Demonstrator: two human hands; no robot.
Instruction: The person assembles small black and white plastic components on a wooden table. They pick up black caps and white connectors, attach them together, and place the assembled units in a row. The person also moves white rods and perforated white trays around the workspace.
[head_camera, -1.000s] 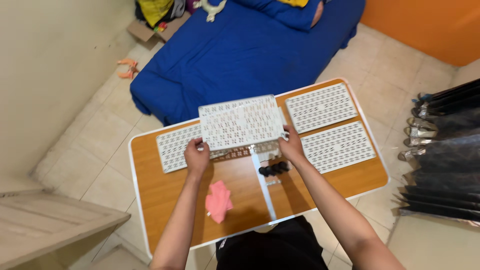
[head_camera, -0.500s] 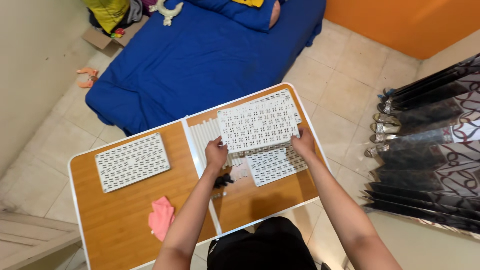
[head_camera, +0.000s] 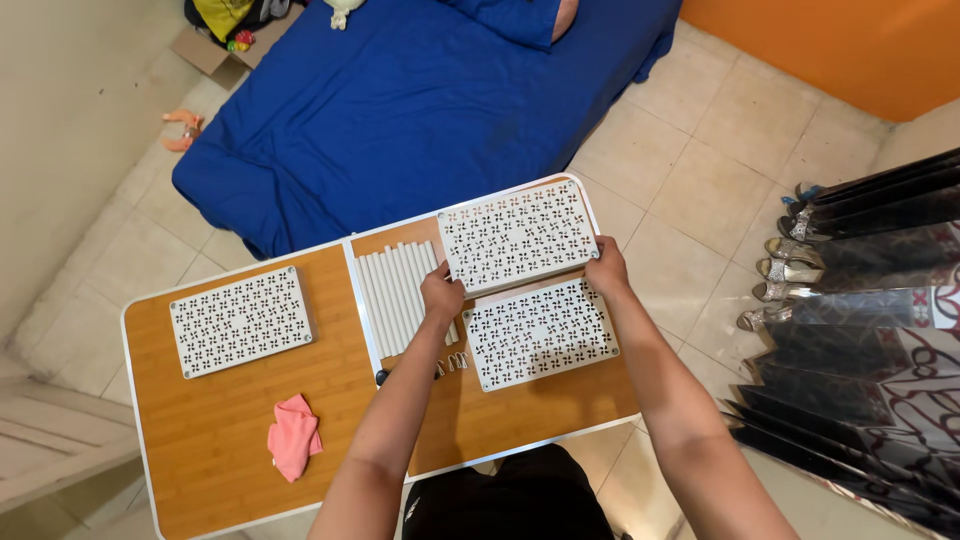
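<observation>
At the table's (head_camera: 230, 400) far right corner, I see my left hand (head_camera: 441, 296) and right hand (head_camera: 606, 270) gripping a white perforated panel (head_camera: 517, 236), lowered since earlier onto the surface.

Three white perforated panels (head_camera: 517, 236), one pink cloth (head_camera: 293, 437)

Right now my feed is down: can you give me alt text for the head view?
Both hands, left hand and right hand, grip a white perforated panel at the far right of a wooden folding table. A second panel lies just nearer, a third panel at the left, white tubes between, and a pink cloth near the front edge.
</observation>
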